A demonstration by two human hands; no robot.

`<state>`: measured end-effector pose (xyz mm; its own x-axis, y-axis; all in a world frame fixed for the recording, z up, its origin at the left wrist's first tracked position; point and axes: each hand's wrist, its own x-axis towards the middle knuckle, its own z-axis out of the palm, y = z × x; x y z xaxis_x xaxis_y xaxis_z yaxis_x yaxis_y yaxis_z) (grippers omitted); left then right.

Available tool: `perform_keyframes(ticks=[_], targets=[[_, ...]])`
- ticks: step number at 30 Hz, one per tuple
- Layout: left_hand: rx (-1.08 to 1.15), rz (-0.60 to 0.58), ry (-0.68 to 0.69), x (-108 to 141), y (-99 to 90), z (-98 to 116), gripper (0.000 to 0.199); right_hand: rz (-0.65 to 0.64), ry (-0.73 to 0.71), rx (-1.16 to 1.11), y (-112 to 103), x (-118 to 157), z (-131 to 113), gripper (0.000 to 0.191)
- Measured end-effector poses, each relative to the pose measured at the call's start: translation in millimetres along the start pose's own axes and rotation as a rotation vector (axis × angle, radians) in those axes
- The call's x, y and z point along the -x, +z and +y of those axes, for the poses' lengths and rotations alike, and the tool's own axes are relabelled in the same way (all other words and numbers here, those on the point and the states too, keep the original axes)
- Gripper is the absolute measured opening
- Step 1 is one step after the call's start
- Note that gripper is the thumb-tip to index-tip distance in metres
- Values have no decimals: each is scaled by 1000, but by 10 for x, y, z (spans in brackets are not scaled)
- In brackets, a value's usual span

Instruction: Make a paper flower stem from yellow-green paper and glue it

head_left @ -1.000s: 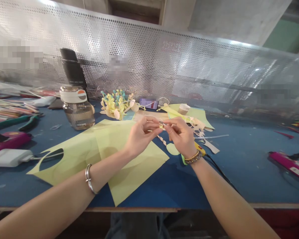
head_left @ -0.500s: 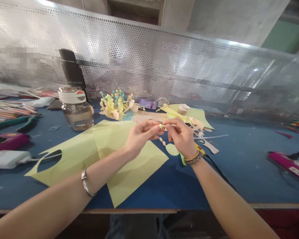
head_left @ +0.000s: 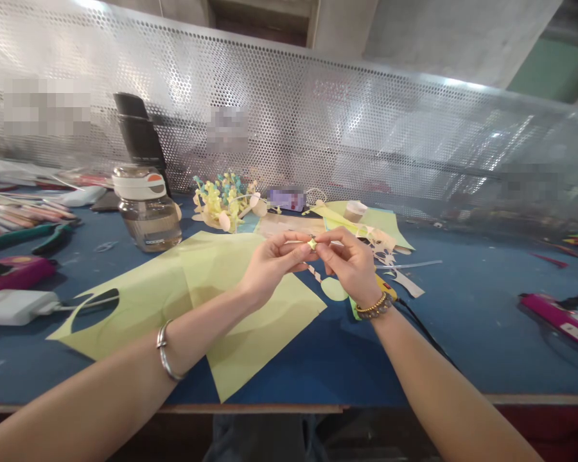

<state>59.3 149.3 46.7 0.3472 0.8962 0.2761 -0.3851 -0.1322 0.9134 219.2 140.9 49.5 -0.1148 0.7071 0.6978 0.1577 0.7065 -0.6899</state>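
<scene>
A tiny pale yellow-green star-shaped flower piece point(head_left: 312, 245) is pinched between my two hands, above the middle of the table. My left hand point(head_left: 275, 263) grips it from the left with thumb and fingertips. From the right, my right hand point(head_left: 345, 260) holds it the same way, its fingertips nearly meeting the left ones. Beneath my left hand and forearm lie pale green sheets point(head_left: 264, 333), one with an oval hole cut out. A round pale green piece point(head_left: 334, 289) rests just below my right hand, next to a yellow tool point(head_left: 384, 287) with a black cord, partly hidden by the wrist.
Behind my hands stands a cluster of small yellow and blue flowers point(head_left: 221, 199). A drinking bottle point(head_left: 149, 215) is at the left, near green-handled pliers point(head_left: 52, 237). Cut scraps point(head_left: 383, 244) lie at the right. Magenta power strips point(head_left: 563, 317) sit on both sides, before a perforated metal screen point(head_left: 289, 115).
The small piece has turned slightly between my fingertips, and its star shape now shows more plainly. Both hands stay almost in the same place.
</scene>
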Motion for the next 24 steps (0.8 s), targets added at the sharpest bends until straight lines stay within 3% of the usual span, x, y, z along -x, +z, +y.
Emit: perform_keyframes(ticks=[24], targets=[[-105,70,66,4,7,0,21,11,105,-138,18,-3,86,8]])
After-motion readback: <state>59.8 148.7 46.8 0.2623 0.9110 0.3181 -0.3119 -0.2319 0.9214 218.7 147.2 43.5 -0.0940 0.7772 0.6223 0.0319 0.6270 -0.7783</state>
